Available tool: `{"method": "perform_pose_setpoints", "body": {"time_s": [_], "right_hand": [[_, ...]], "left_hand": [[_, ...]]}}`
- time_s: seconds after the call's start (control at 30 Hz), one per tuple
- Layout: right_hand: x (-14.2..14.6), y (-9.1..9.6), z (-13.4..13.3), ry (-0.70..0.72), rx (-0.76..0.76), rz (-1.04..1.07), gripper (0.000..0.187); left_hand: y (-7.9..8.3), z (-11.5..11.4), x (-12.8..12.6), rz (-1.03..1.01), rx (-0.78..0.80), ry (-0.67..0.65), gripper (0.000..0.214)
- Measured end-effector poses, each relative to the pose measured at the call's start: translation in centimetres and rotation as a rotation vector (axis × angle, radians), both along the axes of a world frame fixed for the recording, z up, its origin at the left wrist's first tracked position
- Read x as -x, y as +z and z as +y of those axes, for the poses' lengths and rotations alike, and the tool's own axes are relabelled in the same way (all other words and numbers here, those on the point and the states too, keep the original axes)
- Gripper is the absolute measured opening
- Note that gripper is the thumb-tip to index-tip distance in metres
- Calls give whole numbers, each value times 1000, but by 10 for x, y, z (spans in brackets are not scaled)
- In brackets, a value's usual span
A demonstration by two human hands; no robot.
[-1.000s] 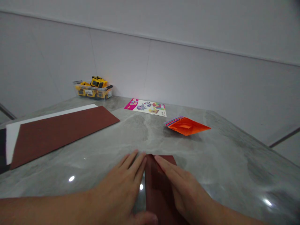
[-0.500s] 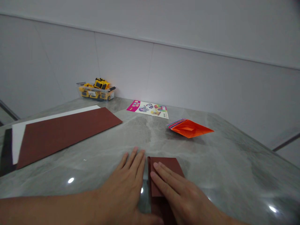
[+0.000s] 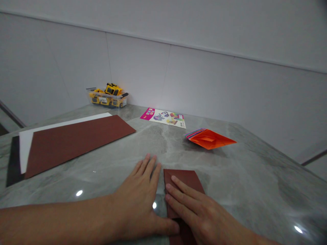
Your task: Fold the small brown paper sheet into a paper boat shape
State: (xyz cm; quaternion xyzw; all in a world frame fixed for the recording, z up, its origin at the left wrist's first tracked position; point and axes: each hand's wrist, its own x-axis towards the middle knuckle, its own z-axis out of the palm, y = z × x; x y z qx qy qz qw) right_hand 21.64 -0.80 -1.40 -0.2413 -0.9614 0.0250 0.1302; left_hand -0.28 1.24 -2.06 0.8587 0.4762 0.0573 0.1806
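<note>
A folded piece of brown paper (image 3: 184, 175) lies flat on the table in front of me, its lower part running out of the picture. My right hand (image 3: 196, 207) rests flat across it with the fingers stretched out, pointing up and to the left. Just left of the paper, my left hand (image 3: 143, 194) is spread on the tabletop. Its thumb reaches over to the paper's lower left edge, by a darker part of the paper. Both palms face down, and neither hand grips anything.
Large brown, white and black sheets (image 3: 79, 143) overlap at the left. A clear box (image 3: 107, 98) of yellow toy vehicles stands by the wall. A printed colourful card (image 3: 163, 117) lies at the back. An orange folded-paper piece (image 3: 213, 139) with striped layers sits right of centre on the grey marbled table (image 3: 255, 177).
The fingers of my right hand have spread apart a little on the brown paper. The paper's left fold looks flatter. My view has shifted slightly left.
</note>
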Motion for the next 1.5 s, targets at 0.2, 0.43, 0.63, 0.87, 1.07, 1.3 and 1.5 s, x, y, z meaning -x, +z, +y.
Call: {"method": "perform_pose_setpoints", "body": {"time_s": [0.2,0.43,0.63,0.87,1.07,1.3,1.5], "right_hand": [[-1,-1,2,19,14,3,52],[-2,-4,1,22,-5,7,49],[-3,-7,0,14,-81,20,45],[-3,-19,-1,-90,-119,109,51],[-5,-26,-2,-137,-183,73,61],[1,-9,-4,-66,-176,-80,52],[4,-5,-6,-79,-130,-129,51]], "left_hand": [[-8,-1,1,-28,-44,-7,119],[1,-2,1,-14,-25,-65,125],[5,-3,0,-5,-20,-91,120],[4,-4,-1,18,13,-40,126],[4,-4,-1,15,33,-28,128],[5,-5,-2,4,27,-52,123],[6,-6,-1,8,7,-69,121]]}}
